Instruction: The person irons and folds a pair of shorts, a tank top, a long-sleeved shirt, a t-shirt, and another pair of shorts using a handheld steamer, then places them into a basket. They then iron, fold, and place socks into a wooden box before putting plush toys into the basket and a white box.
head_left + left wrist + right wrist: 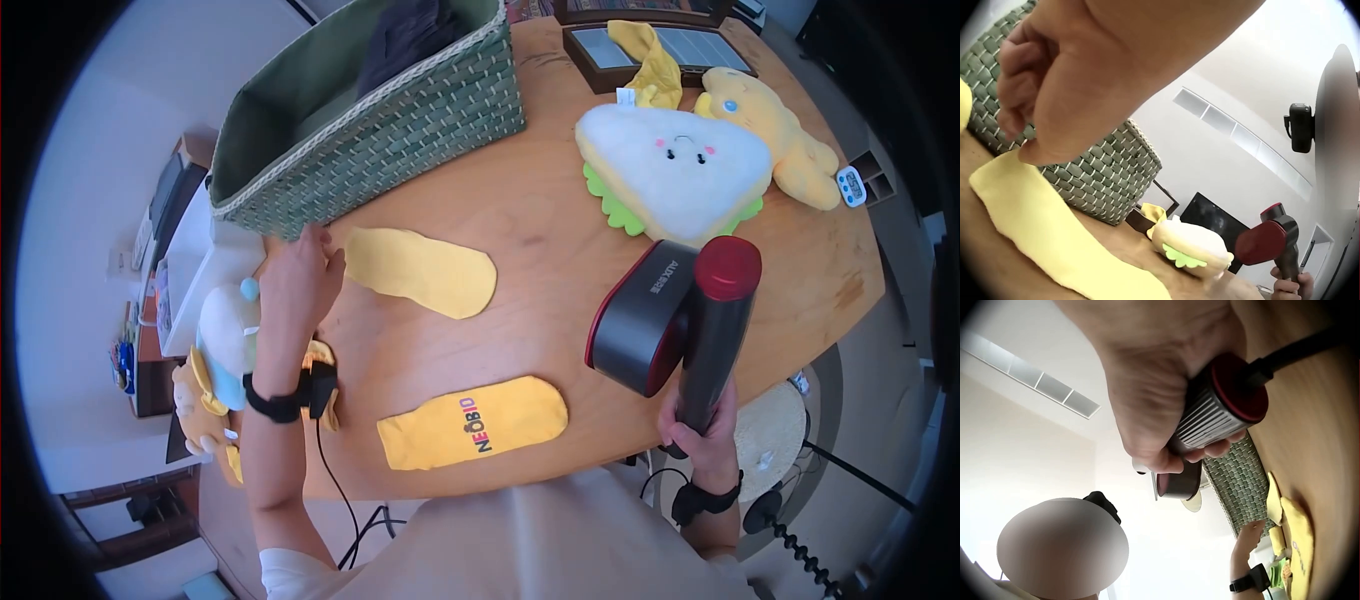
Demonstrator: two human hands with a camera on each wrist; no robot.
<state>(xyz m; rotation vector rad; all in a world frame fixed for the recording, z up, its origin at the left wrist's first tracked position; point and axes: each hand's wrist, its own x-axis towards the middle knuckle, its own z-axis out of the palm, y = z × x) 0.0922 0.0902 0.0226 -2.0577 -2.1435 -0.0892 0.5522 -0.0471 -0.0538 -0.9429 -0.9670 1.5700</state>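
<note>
My left hand [300, 275] is beside the cuff end of a plain pale yellow sock [425, 270] lying flat, close to the basket. In the left wrist view its fingers are loosely curled and the thumb touches the edge of the sock [1054, 231]. My right hand [705, 435] grips the handle of a black and red handheld appliance [640, 320], raised over the table's right side; a cord leaves the handle's end in the right wrist view. Nearer my body lies a yellow sock with NEOBIO lettering [520, 420], flat.
A green woven basket [400, 140] with dark cloth inside stands at the back left. A white sandwich plush [670, 160], a yellow plush [770, 130], a small timer [851, 186] and an open box [590, 75] are at the back right. More plush toys [225, 330] sit at the left edge.
</note>
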